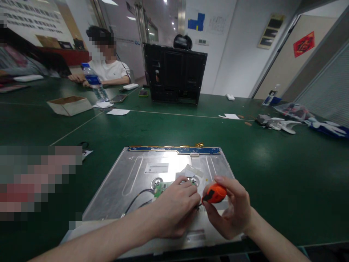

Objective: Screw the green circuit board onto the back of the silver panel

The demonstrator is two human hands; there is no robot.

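A silver metal display panel (131, 174) lies flat on the green table in front of me. Along its far edge runs a blue circuit strip (163, 150). My right hand (231, 207) grips an orange and black screwdriver (216, 193) by the handle, its shaft slanting down toward my left hand. The screwdriver's tip is hidden. Fingers curled, my left hand (177, 205) rests over a small green circuit board (160, 188) near the panel's middle; what its fingers hold, if anything, is hidden. Black cables (136, 199) lead from the board across the panel.
A black screen housing (176, 74) stands upright beyond the panel. Far left are a cardboard tray (70, 105), a water bottle (95, 83) and a seated person (109, 69). Gloves (278, 123) and a plastic bag (294, 111) lie at the right. A pixelated patch covers the left edge.
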